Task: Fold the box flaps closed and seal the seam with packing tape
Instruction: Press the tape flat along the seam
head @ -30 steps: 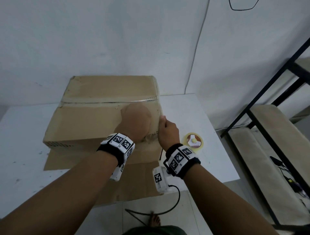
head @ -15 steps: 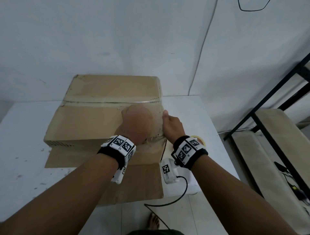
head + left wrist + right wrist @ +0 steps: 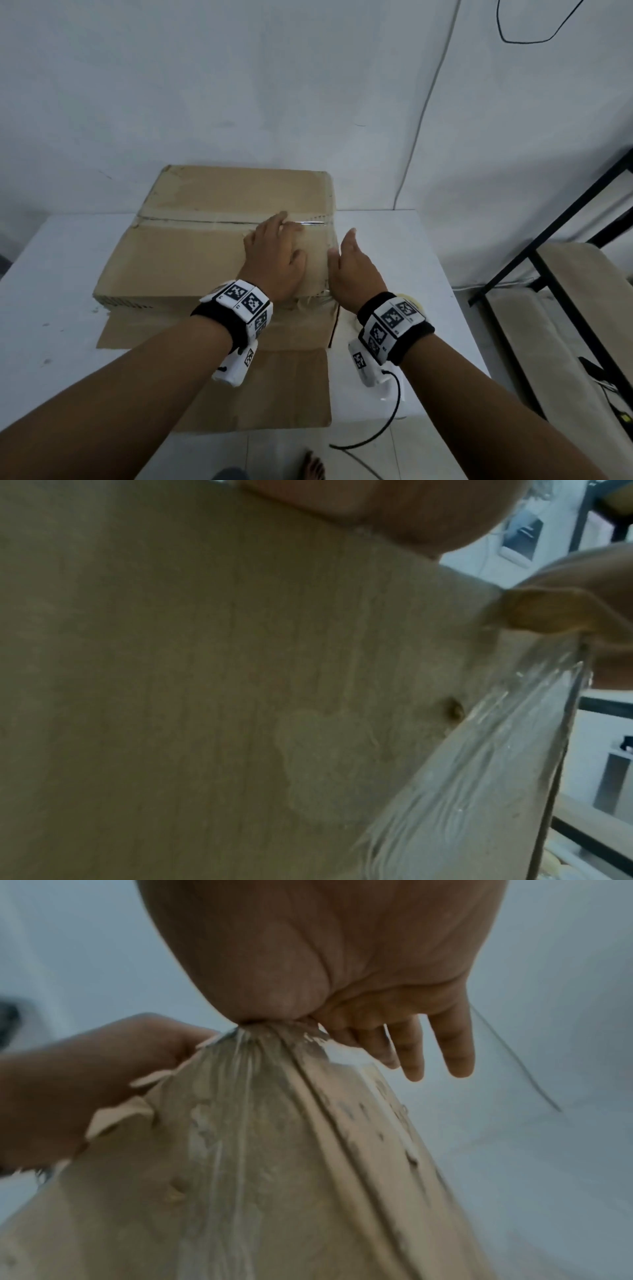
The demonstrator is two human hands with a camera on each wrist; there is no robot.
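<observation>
Since the earlier frames our left hand has uncurled from a fist and now lies flat, fingers spread, on the cardboard box at frame centre, fingertips at the seam. Our right hand has slid up along the box's right edge, fingers straight; in the right wrist view its thumb and palm pinch wrinkled clear packing tape against that edge. Under the box we see a white table set against a pale wall. At the right of the frame stands a black-framed shelf.
</observation>
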